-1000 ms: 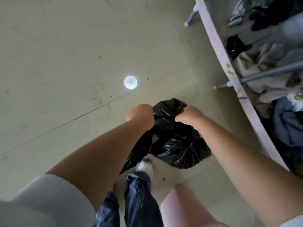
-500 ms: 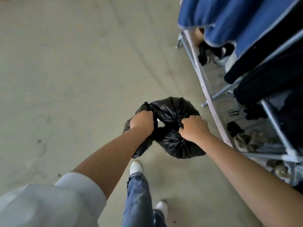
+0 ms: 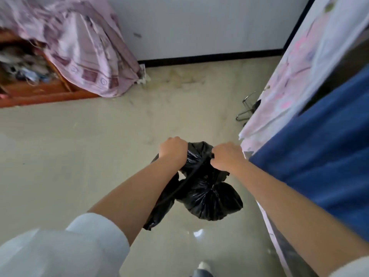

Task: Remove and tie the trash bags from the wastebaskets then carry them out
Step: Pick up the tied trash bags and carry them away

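Two fists: my left hand [image 3: 173, 149] and right hand [image 3: 226, 156] clench the black trash bag [image 3: 207, 196] hanging between and below them.

The left hand [image 3: 173, 149] hides part of the black bag [image 3: 207, 193]; shoe [image 3: 203, 265] cut off.

Light: soft, even daylight | glare: pale patch on floor [image 3: 198, 232] | blur — edges smeared, wide-angle bend
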Demonstrator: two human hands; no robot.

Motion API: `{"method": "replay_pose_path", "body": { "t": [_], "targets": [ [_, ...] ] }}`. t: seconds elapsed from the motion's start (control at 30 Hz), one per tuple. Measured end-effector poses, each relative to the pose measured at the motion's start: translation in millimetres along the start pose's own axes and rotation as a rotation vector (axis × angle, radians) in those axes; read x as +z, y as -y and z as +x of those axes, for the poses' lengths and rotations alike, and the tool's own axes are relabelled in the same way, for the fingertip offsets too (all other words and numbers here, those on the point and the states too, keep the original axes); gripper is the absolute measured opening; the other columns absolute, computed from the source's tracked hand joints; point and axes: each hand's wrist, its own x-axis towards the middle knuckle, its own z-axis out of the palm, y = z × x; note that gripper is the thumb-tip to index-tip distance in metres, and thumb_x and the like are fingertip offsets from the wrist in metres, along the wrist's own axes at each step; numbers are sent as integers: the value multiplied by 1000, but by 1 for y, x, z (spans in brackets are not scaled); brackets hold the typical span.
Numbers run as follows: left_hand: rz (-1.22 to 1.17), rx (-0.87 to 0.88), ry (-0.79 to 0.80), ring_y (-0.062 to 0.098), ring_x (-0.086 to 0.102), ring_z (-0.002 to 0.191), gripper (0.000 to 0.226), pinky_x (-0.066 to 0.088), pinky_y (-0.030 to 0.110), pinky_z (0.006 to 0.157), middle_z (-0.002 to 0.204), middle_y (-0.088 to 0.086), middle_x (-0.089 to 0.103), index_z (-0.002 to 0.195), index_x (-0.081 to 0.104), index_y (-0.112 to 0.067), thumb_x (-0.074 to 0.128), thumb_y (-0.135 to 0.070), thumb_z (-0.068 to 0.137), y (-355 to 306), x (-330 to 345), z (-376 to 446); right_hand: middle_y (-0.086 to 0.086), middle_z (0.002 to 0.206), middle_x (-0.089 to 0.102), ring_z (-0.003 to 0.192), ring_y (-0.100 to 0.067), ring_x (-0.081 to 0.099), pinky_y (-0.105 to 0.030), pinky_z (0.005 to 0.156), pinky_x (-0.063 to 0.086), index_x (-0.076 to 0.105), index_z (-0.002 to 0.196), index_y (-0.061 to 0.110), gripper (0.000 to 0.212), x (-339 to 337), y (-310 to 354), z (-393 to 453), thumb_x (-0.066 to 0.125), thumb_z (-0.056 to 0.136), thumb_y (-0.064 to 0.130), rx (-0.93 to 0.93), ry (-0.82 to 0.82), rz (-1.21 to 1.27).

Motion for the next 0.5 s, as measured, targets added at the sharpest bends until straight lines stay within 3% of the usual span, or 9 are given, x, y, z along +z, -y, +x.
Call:
{"method": "replay_pose_path", "body": {
  "t": [0.07,0.23,0.5],
  "targets": [
    [41,-21,-18,29,52,120,35,47,33,89,127,12,54,122,57,-6,44,2,90,15,-34,47,-11,106,59,114,-30,49,-35,93,40,58,99,11,20,-36,-2,51,44,87,18,-12,-36,-16],
    [116,-69,-45,29,49,122,37,46,34,92,128,13,52,124,54,-4,44,4,89,43,-108,175,-12,114,60,113,-30,49,-33,86,43,58,102,8,21,-116,-7,187,42,88,13,-42,-100,5],
    [-1,-116,-68,31,48,119,32,46,36,88,126,14,49,121,51,-4,42,3,91,49,-203,386,-16,117,57,116,-32,44,-34,88,43,52,115,5,29,-227,-53,387,39,93,19,-39,-225,135]
  ]
}}
